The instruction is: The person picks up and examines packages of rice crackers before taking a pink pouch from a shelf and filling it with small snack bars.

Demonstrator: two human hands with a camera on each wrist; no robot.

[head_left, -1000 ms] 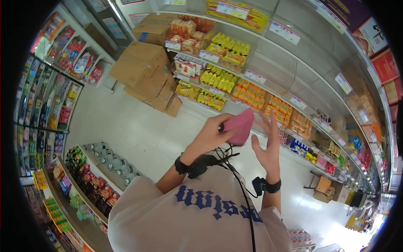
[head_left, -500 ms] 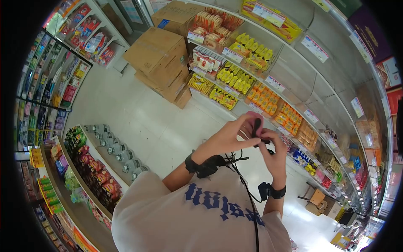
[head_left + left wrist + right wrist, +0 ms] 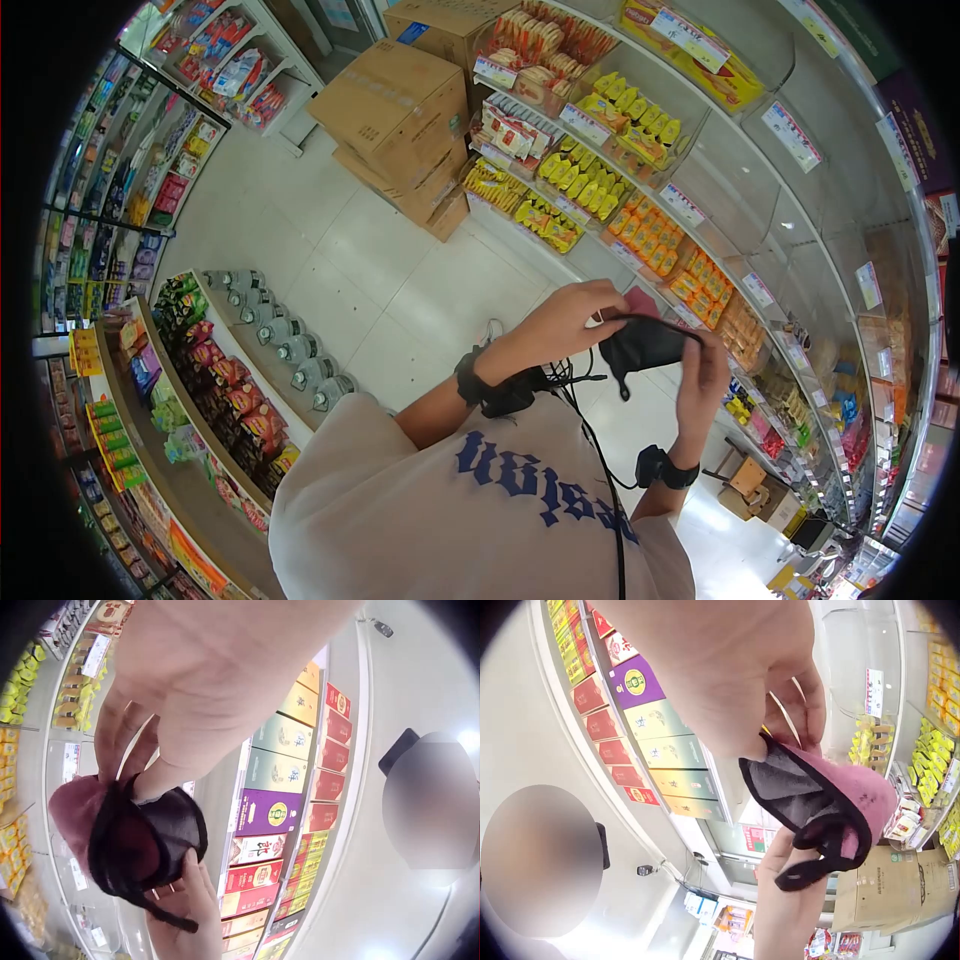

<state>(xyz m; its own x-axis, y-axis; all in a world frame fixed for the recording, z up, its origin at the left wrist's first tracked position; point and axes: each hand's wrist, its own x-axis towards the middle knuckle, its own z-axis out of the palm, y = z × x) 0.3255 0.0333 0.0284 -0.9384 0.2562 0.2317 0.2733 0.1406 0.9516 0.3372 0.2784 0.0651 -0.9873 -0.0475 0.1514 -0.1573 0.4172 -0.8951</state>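
Note:
Between my hands is a pink cloth piece point(image 3: 855, 776) with a dark lining, black edging and a black strap; its exact kind does not show. My left hand point(image 3: 570, 325) pinches its edge on the left side, its fingers also seen large in the left wrist view. On the other side my right hand point(image 3: 704, 375) grips the rim between thumb and fingers. The dark inside point(image 3: 650, 345) faces the head camera and is spread between the hands, with the pink outside mostly behind it. One strap end point(image 3: 172, 916) hangs loose below.
Shelves with yellow snack packs point(image 3: 580, 175) and orange packs point(image 3: 645, 235) stand ahead. Cardboard boxes point(image 3: 395, 120) are stacked beside them. Left is a low shelf with water bottles point(image 3: 295, 348) and snack bags point(image 3: 235, 395). Black cables point(image 3: 570, 385) hang near my chest.
The pink piece has turned so its dark inside faces the head camera, and it is stretched between both hands. The right hand, free a second ago, now grips its edge. The view has shifted.

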